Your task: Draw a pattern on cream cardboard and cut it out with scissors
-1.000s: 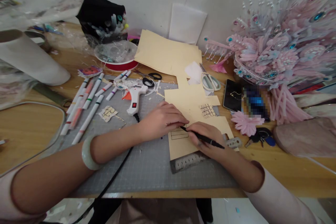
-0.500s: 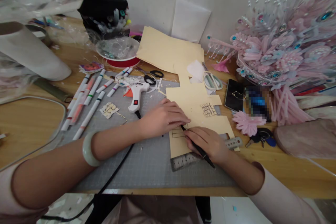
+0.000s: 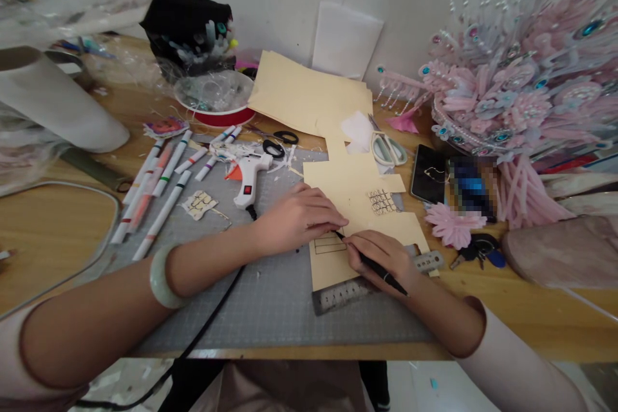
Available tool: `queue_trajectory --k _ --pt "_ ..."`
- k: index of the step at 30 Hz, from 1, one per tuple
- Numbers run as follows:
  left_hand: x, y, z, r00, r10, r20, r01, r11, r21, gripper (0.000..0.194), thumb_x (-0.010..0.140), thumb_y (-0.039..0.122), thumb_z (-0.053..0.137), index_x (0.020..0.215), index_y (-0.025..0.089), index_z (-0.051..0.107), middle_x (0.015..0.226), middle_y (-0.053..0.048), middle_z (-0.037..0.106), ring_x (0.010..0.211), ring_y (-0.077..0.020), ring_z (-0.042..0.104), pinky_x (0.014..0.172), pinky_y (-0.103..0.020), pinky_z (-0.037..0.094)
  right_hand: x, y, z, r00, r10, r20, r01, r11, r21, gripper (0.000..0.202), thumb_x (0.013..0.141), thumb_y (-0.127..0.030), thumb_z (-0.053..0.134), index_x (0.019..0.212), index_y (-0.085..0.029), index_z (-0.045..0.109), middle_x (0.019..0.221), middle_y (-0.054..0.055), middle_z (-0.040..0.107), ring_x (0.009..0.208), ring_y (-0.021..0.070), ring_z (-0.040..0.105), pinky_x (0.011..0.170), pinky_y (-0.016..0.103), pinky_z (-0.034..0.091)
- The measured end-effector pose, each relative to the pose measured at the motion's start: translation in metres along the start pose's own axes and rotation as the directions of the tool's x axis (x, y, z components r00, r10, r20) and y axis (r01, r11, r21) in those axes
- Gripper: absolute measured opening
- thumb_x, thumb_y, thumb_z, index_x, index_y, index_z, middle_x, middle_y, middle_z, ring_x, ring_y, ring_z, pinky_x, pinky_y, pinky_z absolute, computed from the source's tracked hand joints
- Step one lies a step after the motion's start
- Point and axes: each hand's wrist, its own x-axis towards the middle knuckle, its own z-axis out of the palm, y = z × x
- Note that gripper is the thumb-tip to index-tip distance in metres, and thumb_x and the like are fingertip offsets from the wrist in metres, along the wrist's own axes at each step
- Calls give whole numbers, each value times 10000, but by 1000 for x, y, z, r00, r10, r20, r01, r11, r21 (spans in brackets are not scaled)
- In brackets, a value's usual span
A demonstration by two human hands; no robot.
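Note:
My right hand (image 3: 381,255) grips a black pen (image 3: 385,275), its tip touching a tan card sheet (image 3: 357,174) beside a small ruled black box (image 3: 328,245). Lying flat over the card's left part, my left hand (image 3: 304,217) has its fingers stretched out close to the pen tip. A metal ruler (image 3: 338,296) is at the card's lower edge, its middle hidden by my right hand. On the card's right side rests a small piece with a black looped pattern (image 3: 381,201).
Left of the card lie a white glue gun (image 3: 248,183), several markers (image 3: 161,219) and black-handled scissors (image 3: 280,141). Pale-handled scissors (image 3: 389,149), a phone (image 3: 429,174) and keys (image 3: 477,251) lie to the right. A pink beaded headdress (image 3: 516,96) stands at the back right.
My right hand and the pen have shifted slightly right, and the pen's back end leans further right. More of the ruled box shows. My left hand stays in place on the card.

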Motion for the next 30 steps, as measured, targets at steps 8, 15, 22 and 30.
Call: queue_trajectory --k 8,15,22,30 --pt "0 0 0 1000 17 5 -17 1000 5 136 867 215 566 956 208 668 925 2 702 876 -148 579 789 -293 352 5 9 2 928 371 -3 -365 914 175 148 864 -210 487 816 -190 626 745 35 681 686 143 632 637 253 511" --pt "0 -1 1 1000 2 10 -2 1000 6 144 877 227 553 967 229 665 927 13 702 879 -142 575 790 -286 348 7 8 -1 935 349 63 -354 920 169 178 873 -212 470 785 -178 621 719 35 661 669 131 609 616 239 484" --pt "0 0 1 1000 -10 18 9 1000 8 145 881 237 549 958 231 671 922 15 704 871 -141 573 783 -288 348 9 5 -3 952 305 21 -304 936 178 175 858 -183 475 766 -178 623 685 29 666 637 127 617 600 230 494" --pt "0 0 0 1000 -6 14 7 1000 -11 139 879 219 549 949 216 668 928 3 700 880 -142 576 793 -289 345 8 4 -3 907 421 -2 -397 857 329 166 836 -215 502 754 -177 641 665 18 676 614 123 624 592 230 504"
